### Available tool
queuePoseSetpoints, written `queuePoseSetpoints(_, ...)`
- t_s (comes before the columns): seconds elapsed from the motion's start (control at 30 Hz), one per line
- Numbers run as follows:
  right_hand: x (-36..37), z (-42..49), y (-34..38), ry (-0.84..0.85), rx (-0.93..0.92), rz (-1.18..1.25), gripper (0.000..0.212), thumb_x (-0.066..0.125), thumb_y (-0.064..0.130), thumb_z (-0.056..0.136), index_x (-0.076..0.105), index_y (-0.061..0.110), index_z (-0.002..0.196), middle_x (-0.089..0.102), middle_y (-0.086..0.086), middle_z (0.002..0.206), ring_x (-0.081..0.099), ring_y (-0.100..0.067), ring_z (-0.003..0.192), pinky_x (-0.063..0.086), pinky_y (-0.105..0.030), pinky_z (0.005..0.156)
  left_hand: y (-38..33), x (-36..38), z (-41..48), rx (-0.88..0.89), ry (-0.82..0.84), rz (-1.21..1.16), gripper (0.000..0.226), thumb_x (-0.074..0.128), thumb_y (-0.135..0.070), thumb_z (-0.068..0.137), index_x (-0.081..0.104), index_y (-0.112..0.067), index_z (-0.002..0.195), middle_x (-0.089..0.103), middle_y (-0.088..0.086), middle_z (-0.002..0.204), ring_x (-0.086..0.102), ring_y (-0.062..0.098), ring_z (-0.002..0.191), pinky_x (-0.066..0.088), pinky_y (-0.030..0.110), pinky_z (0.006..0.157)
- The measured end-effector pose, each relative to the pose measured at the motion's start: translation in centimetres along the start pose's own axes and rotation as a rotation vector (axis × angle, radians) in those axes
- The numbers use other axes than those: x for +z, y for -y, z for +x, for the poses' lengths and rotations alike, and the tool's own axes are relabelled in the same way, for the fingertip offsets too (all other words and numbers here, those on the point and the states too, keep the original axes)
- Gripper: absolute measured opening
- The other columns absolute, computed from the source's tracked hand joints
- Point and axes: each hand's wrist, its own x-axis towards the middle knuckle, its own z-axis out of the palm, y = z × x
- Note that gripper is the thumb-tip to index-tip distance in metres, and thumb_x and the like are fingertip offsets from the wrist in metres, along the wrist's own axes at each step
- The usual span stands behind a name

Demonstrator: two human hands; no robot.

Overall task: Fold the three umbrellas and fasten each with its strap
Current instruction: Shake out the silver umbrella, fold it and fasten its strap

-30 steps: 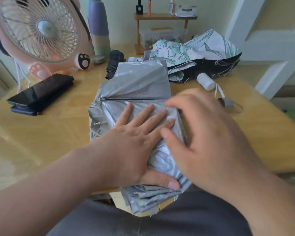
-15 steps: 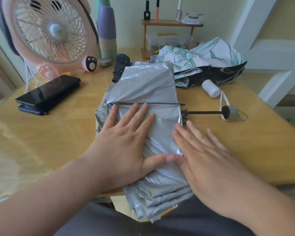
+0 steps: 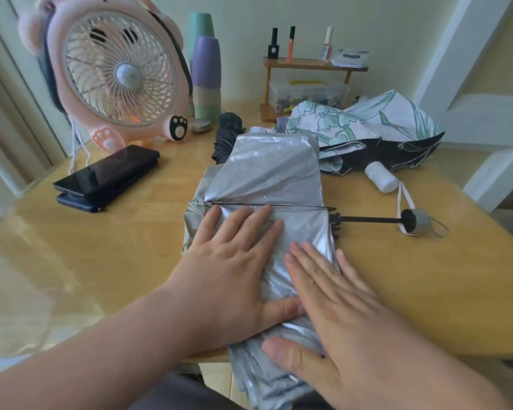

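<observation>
The silver umbrella (image 3: 267, 173) is thin cloth with a glossy, foil-like sheen, creased all over; its shaft (image 3: 367, 222), at 3 o'clock, looks like dark matt metal. The table (image 3: 116, 261) is pale wood, shiny with varnish. At 1 o'clock the floral umbrella (image 3: 353, 122) is matt printed cloth, its handle (image 3: 381, 179) smooth white plastic.

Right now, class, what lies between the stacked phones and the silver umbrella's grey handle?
In the head view, the flattened silver canopy under the left hand, then its black shaft.
</observation>
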Motion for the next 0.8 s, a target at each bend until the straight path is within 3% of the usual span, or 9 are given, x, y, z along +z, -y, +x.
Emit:
queuePoseSetpoints(0.07, 0.4, 0.1, -0.1, 0.033, 0.012, 0.008, 0.112, -0.016, 0.095, 0.065, -0.027, 0.026, 0.152, -0.040, 0.015, 0.157, -0.041, 0.003, 0.140, -0.022, -0.034, 0.117, 0.1, -0.1, 0.0, 0.025, -0.025, 0.003, 0.114, 0.012, -0.098, 0.076, 0.022, -0.024, 0.162, 0.014, 0.000, 0.170, 0.012, 0.021, 0.156, 0.002, 0.052, 0.126)
queuePoseSetpoints(0.1, 0.5, 0.3, -0.1, -0.009, 0.009, 0.005, 0.113, -0.010, 0.096, 0.069, -0.018, 0.024, 0.156, -0.031, 0.012, 0.162, -0.033, -0.001, 0.146, -0.017, -0.036, 0.118, 0.3, -0.2, -0.1, 0.045, -0.043, 0.006, 0.114, 0.016, -0.098, 0.075, 0.026, -0.024, 0.161, 0.018, -0.001, 0.169, 0.015, 0.020, 0.155, 0.004, 0.051, 0.126)
queuePoseSetpoints(0.17, 1.0, 0.5, -0.1, -0.041, 0.020, -0.072, 0.111, 0.010, 0.092, 0.083, 0.022, 0.012, 0.160, 0.010, -0.002, 0.169, 0.006, -0.019, 0.156, 0.005, -0.043, 0.117, 1.0, -1.0, -0.2, 0.050, -0.108, -0.026, 0.108, 0.024, -0.097, 0.074, 0.037, -0.027, 0.156, 0.031, -0.005, 0.161, 0.026, 0.019, 0.148, 0.009, 0.042, 0.123)
queuePoseSetpoints(0.23, 1.6, 0.5, -0.1, -0.093, 0.045, -0.122, 0.104, 0.022, 0.088, 0.088, 0.047, 0.007, 0.149, 0.037, -0.009, 0.160, 0.033, -0.027, 0.148, 0.019, -0.047, 0.110, 2.3, -2.2, 0.4, -0.047, -0.264, -0.109, 0.090, 0.037, -0.088, 0.078, 0.048, -0.030, 0.146, 0.045, -0.005, 0.144, 0.040, 0.022, 0.133, 0.022, 0.042, 0.111)
queuePoseSetpoints(0.3, 2.3, 0.5, -0.3, -0.118, 0.048, -0.163, 0.104, 0.023, 0.088, 0.088, 0.051, 0.007, 0.146, 0.042, -0.010, 0.157, 0.037, -0.029, 0.146, 0.021, -0.049, 0.109, 3.9, -3.8, 1.8, -0.262, -0.397, -0.235, 0.077, 0.052, -0.076, 0.082, 0.051, -0.027, 0.141, 0.051, -0.003, 0.132, 0.045, 0.026, 0.125, 0.032, 0.046, 0.106)
queuePoseSetpoints(0.4, 2.5, 0.4, -0.3, -0.148, 0.067, -0.222, 0.103, 0.024, 0.090, 0.086, 0.055, 0.012, 0.144, 0.044, -0.007, 0.156, 0.040, -0.035, 0.144, 0.020, -0.055, 0.108, 5.5, -5.7, 4.1, -0.481, -0.255, -0.489, 0.076, 0.071, -0.060, 0.082, 0.047, -0.025, 0.144, 0.060, -0.007, 0.122, 0.059, 0.023, 0.113, 0.048, 0.049, 0.101)
queuePoseSetpoints(0.47, 2.3, 0.2, -0.1, -0.155, 0.084, -0.227, 0.100, 0.024, 0.091, 0.084, 0.060, 0.016, 0.140, 0.048, -0.005, 0.154, 0.043, -0.039, 0.140, 0.020, -0.058, 0.106, 5.4, -5.9, 5.0, -0.488, -0.214, -0.651, 0.074, 0.079, -0.048, 0.081, 0.048, -0.027, 0.144, 0.066, -0.007, 0.117, 0.066, 0.020, 0.100, 0.057, 0.044, 0.089)
queuePoseSetpoints(0.6, 2.2, -0.1, 0.0, -0.192, 0.110, -0.211, 0.099, 0.024, 0.091, 0.084, 0.061, 0.018, 0.140, 0.049, -0.010, 0.152, 0.046, -0.042, 0.137, 0.023, -0.056, 0.105, 5.0, -5.0, 5.6, -0.450, -0.362, -0.850, 0.074, 0.087, -0.033, 0.075, 0.051, -0.030, 0.140, 0.073, -0.005, 0.109, 0.071, 0.014, 0.095, 0.058, 0.041, 0.091)
queuePoseSetpoints(0.8, 3.0, -0.1, 0.0, -0.174, 0.144, -0.215, 0.106, 0.022, 0.093, 0.082, 0.058, 0.013, 0.142, 0.048, -0.016, 0.152, 0.046, -0.041, 0.138, 0.026, -0.054, 0.105, 4.7, -5.5, 6.0, -0.348, -0.510, -1.339, 0.103, 0.090, -0.027, 0.064, 0.037, -0.029, 0.153, 0.078, -0.002, 0.087, 0.075, 0.018, 0.086, 0.058, 0.043, 0.086)
